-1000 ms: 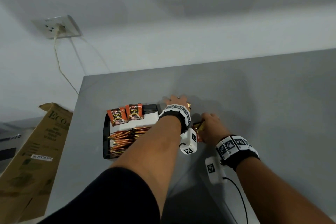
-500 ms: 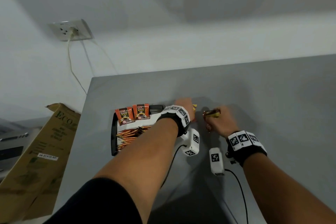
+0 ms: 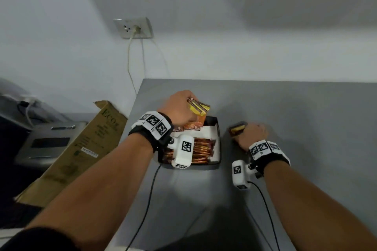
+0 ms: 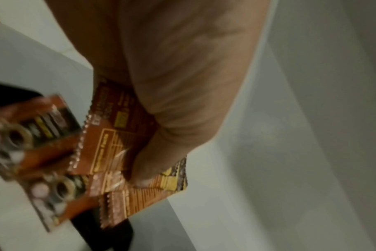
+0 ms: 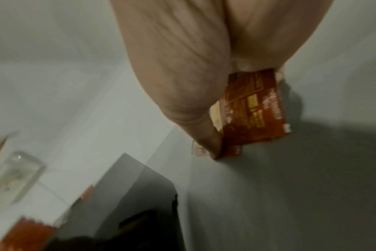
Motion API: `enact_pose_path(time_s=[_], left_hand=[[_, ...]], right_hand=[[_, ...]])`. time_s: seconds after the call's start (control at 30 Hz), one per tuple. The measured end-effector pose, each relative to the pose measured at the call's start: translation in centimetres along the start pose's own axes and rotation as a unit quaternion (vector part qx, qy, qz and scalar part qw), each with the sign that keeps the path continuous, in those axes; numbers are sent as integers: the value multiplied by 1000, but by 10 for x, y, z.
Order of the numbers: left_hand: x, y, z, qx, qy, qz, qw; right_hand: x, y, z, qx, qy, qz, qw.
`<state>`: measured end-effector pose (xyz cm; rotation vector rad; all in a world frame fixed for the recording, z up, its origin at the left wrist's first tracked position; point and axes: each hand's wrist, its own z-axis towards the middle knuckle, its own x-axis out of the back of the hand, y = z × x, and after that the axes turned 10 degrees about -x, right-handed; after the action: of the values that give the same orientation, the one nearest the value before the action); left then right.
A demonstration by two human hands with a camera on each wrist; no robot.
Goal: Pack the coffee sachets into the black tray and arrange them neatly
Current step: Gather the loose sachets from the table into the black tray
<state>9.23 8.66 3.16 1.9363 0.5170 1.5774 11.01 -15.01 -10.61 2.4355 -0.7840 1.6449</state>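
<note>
- The black tray [image 3: 218, 138] on the worktop [image 3: 306, 118] already holds many sachets [image 3: 202, 149] (lying in rows).
- The left hand [image 3: 179, 108] grips a bundle [image 3: 199, 108] above the tray.
- The right hand [image 3: 253, 134] grips another small stack [image 3: 236, 128] beside the tray; both are left to pack.

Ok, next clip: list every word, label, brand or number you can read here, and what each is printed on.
"ECOL": cardboard box, the letters running on past that, unreadable.
White sticker on the same box: too small to read.
Coffee sachets in the left hand: print blurred, unreadable.
Sachets in the right hand: blurred, unreadable.
Wristband tags: coded squares, no words.
</note>
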Motion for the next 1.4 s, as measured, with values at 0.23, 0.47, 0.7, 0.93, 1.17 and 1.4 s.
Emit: enact_pose_path(time_s=[0.23, 0.47, 0.7, 0.93, 1.17, 1.4], left_hand=[[11, -49, -31, -33, -8, 118, 992], [-11, -59, -30, -78, -60, 253, 962], [-24, -66, -37, -77, -94, 228, 966], [-20, -71, -40, -72, -83, 84, 990], [-4, -81, -16, -64, -39, 190, 979], [-12, -84, -17, -79, -12, 155, 985]], right_hand=[[5, 7, 26, 79, 27, 126, 989], [62, -55, -86, 308, 24, 111, 945], [14, -78, -103, 339, -40, -67, 938], [0, -73, -93, 339, -39, 34, 939], [22, -93, -78, 304, -62, -47, 949], [27, -84, -74, 336, -23, 21, 941]])
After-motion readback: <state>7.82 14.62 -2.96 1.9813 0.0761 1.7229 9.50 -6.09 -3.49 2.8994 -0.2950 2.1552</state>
